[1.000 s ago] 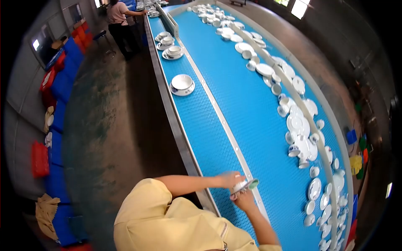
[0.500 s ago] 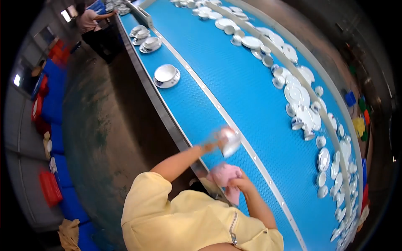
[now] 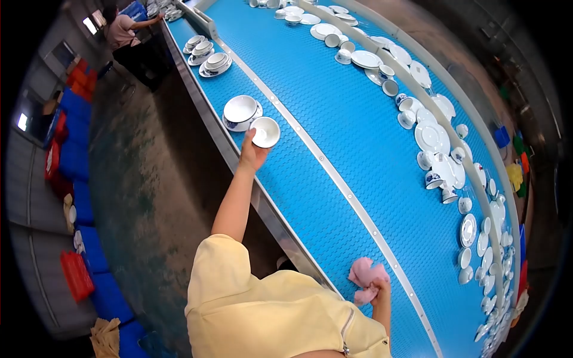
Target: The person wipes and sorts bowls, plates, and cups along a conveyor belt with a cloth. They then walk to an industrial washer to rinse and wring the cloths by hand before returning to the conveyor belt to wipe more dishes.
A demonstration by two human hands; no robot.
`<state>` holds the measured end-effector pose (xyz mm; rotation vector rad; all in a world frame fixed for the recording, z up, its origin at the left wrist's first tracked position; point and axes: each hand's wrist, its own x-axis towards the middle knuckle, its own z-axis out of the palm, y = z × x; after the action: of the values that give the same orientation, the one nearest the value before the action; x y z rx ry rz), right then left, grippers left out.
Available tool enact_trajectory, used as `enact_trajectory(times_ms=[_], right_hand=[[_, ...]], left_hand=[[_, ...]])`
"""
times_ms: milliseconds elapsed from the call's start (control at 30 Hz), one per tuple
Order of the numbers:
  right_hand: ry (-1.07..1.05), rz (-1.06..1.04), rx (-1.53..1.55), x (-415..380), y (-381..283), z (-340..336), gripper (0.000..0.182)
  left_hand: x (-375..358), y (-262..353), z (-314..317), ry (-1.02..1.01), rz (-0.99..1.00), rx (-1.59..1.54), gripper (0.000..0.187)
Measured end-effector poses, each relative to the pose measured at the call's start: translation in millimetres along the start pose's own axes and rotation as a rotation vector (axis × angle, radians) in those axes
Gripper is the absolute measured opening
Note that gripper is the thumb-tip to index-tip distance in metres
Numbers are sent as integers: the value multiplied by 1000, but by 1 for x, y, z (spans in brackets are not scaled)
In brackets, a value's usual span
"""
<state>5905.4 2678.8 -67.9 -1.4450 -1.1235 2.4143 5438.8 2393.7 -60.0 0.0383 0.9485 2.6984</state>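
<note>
Currently | left hand [image 3: 255, 154]: fingers pinching white bowl [image 3: 266, 132] | right hand [image 3: 380, 289]: fingers clutching pink cloth [image 3: 364, 272]

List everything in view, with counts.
Small round ceramic bowl: one, white, in left hand
Crumpled cloth: one, pink, in right hand
Ceramic bowl-and-plate stacks: four, white-and-blue, left lane
Ceramic far heap: uncountable, white, lane's far end
Loose ceramic dishes: many, mostly white, right side
Textured belt: one, blue, centre
Flat divider strip: one, white, along belt
Plastic crates: several, blue, red, left
Bundled cloths: at least two, tan, left
Co-worker in pink top: one, upper left
Left hand, right hand: two, bare, over belt
</note>
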Motion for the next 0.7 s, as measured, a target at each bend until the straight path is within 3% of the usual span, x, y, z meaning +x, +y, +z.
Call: enact_trajectory(times_ms=[33, 133, 167, 233, 267, 300, 367, 400, 433, 500, 533, 567, 600, 633, 700], right_hand=[[4, -9, 8, -3, 4, -5, 31], [121, -105, 55, -19, 18, -28, 29], [167, -134, 94, -23, 28, -38, 29], [306, -560, -438, -34, 55, -55, 24], [353, -564, -407, -43, 67, -61, 24], [387, -713, -588, -52, 78, -66, 26], [435, -991, -974, -62, 98, -78, 29], [341, -898, -1254, -57, 111, -102, 29], [363, -897, -1235, -70, 99, -79, 29], [512, -915, -1165, -118, 44, -8, 28], [473, -1018, -932, -85, 75, -33, 32], [568, -1013, -1199, -81, 86, -42, 37], [683, -948, -1465, -84, 90, -47, 44], [770, -945, -1383, -84, 97, -49, 45], [837, -903, -1291, -88, 96, -50, 46]], left_hand=[[13, 3, -10, -11, 34, 15, 44], [61, 18, -30, 204, 124, 84, 39], [78, 25, -32, 376, 254, 224, 37], [132, 45, -85, 647, 381, 972, 48], [148, 53, -97, 806, 372, 1206, 53], [159, 63, -110, 830, 265, 1419, 52], [154, 67, -98, 962, 248, 1551, 50], [140, 66, -81, 943, 372, 1570, 48], [121, 59, -63, 924, 498, 1581, 46], [86, 32, -45, 634, 716, 1389, 45], [51, 14, -31, 447, 655, 1488, 43], [37, -22, -56, 203, 723, 1402, 41], [-21, -46, -17, 12, 585, 1459, 40], [-65, -69, -6, -243, 575, 1593, 40], [-141, -100, 14, -523, 594, 1722, 38]])
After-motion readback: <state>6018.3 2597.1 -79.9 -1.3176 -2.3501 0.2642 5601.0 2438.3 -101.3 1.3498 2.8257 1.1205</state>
